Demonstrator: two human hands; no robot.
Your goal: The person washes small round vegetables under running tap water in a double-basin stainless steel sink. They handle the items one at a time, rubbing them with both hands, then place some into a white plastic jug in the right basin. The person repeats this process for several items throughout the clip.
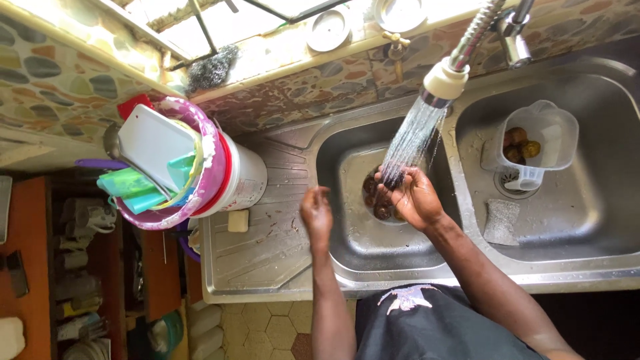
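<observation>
The double stainless-steel sink point(347, 257) carries everything: in its left basin, small round dark-brown fruits point(373, 193) lie wet over the drain, mid-rinse by the look of it. A clear plastic jug point(543, 143) in the right basin already holds several. The right hand point(413, 193) cups one dark fruit under the tap spray point(413, 137); the left hand point(316, 212) hovers at the basin's left rim, fingers loosely curled, empty.
</observation>
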